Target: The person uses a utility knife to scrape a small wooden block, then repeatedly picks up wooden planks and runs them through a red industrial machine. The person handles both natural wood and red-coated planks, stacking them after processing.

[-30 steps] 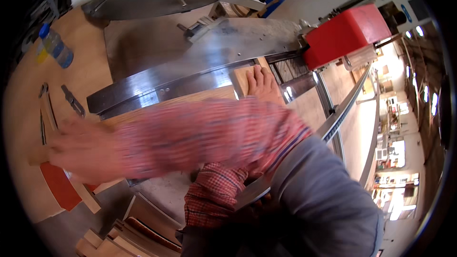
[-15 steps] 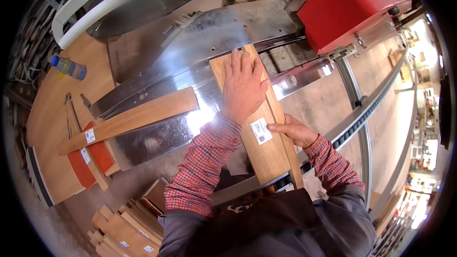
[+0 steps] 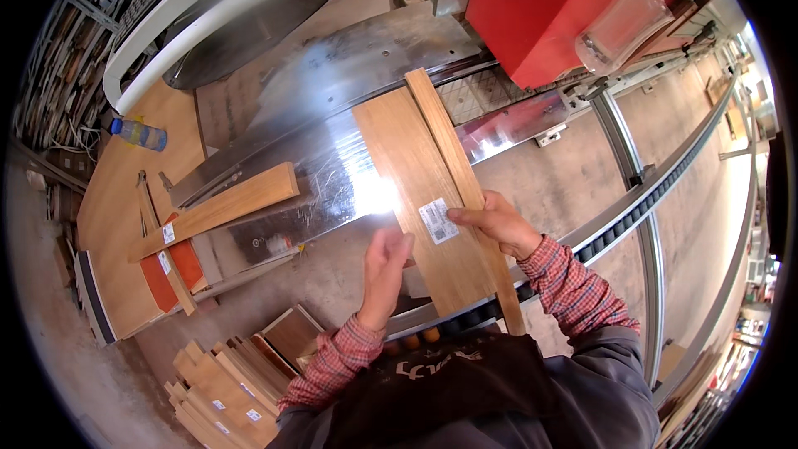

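My right hand grips two wooden pieces from their right side, its thumb on the face of a wide wooden board beside a white label. A narrow wooden strip lies along the board's right edge, between it and my palm. Both pieces slant over the shiny metal machine bed. My left hand is off the wood, just left of the board's lower part, fingers loosely bent and holding nothing. My right fingertips are hidden beneath the pieces.
Left on the bed rests another wooden plank, reaching over an orange piece. A bottle with a blue cap lies on the wooden table. A red machine housing stands ahead. Stacked boards are at lower left; a rail curves at right.
My left hand has come off the wide board and drawn back toward me, to its left. The right hand keeps its hold. The view has shifted slightly.
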Demonstrator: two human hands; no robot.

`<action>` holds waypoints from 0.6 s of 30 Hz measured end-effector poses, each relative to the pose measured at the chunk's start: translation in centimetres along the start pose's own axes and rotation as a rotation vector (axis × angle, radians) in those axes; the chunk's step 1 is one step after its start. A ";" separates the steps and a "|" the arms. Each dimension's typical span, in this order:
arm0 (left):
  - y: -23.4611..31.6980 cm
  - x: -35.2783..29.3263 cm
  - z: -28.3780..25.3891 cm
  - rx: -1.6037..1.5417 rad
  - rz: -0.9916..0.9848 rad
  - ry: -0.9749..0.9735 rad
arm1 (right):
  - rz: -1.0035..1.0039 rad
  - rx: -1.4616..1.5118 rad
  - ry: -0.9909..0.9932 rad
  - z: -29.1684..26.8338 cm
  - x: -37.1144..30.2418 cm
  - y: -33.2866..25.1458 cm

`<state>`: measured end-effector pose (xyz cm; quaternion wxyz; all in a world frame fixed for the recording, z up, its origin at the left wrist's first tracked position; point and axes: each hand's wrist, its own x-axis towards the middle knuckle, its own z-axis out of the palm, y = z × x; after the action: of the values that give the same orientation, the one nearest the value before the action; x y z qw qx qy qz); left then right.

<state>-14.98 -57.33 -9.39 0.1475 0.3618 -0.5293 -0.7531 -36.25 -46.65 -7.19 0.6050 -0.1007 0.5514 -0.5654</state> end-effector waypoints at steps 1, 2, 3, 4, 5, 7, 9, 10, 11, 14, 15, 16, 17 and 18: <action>0.4 1.1 1.7 -0.228 -0.032 -0.039 | -0.002 -0.008 0.009 0.0 0.0 0.0; 0.7 2.2 3.2 -0.455 -0.063 -0.081 | -0.004 -0.015 0.017 -0.1 0.1 0.0; 0.9 3.0 4.3 -0.536 -0.125 -0.021 | -0.057 -0.096 0.060 -0.4 0.1 0.2; 0.8 3.4 4.8 -0.546 -0.129 -0.022 | -0.110 -0.178 0.102 -0.8 0.2 0.5; 0.4 3.8 5.2 -0.556 -0.133 -0.024 | -0.163 -0.260 0.144 -1.2 0.2 0.6; 0.2 4.4 5.3 -0.532 -0.132 -0.024 | -0.117 -0.394 0.254 -2.2 -0.2 0.2; 0.1 4.7 5.5 -0.484 -0.118 -0.027 | -0.088 -0.462 0.320 -2.8 -0.7 -0.5; 0.0 4.9 5.7 -0.484 -0.113 -0.030 | -0.082 -0.463 0.331 -2.9 -0.9 -0.9; -0.1 5.1 6.0 -0.484 -0.108 -0.032 | -0.077 -0.465 0.341 -3.2 -1.0 -1.2; -0.4 5.8 7.1 -0.485 -0.086 -0.036 | -0.067 -0.607 0.314 -4.9 -0.7 -1.5; -0.6 6.0 7.5 -0.483 -0.080 -0.037 | -0.135 -0.672 0.312 -5.8 -0.3 -1.1; -0.8 6.2 7.8 -0.473 -0.077 -0.040 | -0.200 -0.737 0.312 -7.0 0.2 -0.5; -1.0 6.4 8.1 -0.464 -0.075 -0.044 | -0.267 -0.803 0.311 -7.8 0.5 -0.1; -1.1 6.6 8.4 -0.455 -0.071 -0.043 | -0.256 -0.779 0.293 -7.9 0.5 -0.5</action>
<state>-25.33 -55.07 -11.47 0.1872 0.3214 -0.3357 -0.8654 -42.79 -43.24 -10.02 0.3622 -0.3080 0.7866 -0.3940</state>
